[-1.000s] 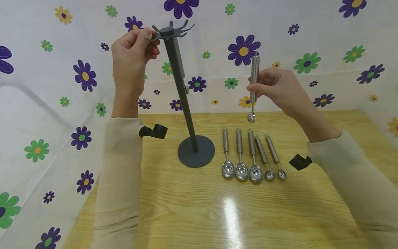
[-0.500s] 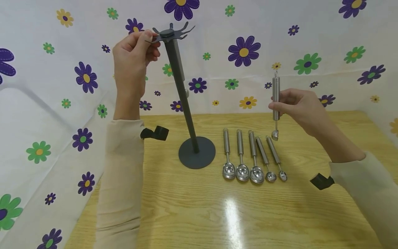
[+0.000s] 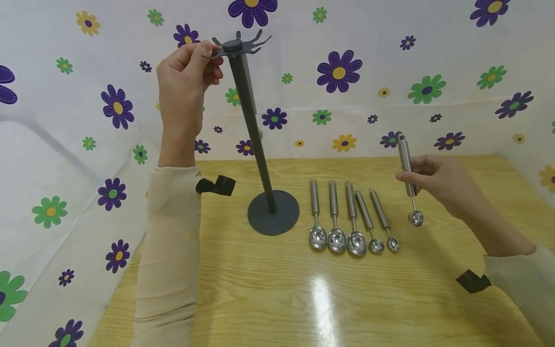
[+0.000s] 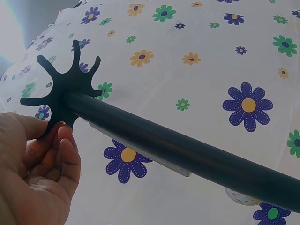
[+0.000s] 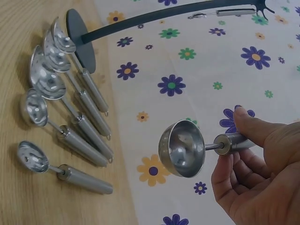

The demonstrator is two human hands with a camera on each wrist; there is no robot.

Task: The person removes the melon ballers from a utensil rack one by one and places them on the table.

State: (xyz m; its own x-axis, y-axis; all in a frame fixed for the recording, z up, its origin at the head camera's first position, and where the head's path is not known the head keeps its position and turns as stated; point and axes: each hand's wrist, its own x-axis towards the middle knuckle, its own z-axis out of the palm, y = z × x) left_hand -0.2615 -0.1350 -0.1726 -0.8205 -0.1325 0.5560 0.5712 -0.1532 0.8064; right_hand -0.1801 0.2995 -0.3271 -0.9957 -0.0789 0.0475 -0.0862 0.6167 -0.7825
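Note:
My left hand pinches one hook of the dark metal utensil stand at its top, with the thumb above and fingers below in the head view. Off to the right, my right hand holds a shiny steel melon baller by its handle, above the table. Its round cup faces the right wrist camera, bowl end down in the head view. Another steel utensil hangs from the stand, mostly hidden behind the pole in the head view.
Between the stand's round base and my right hand, several steel scoops of different sizes lie in a row on the wooden table, handles pointing away. A flower-patterned cloth covers the wall behind.
My right hand has moved right and downward, away from the stand, carrying the melon baller, whose cup has turned more into view. My left hand keeps its pinch on the hook.

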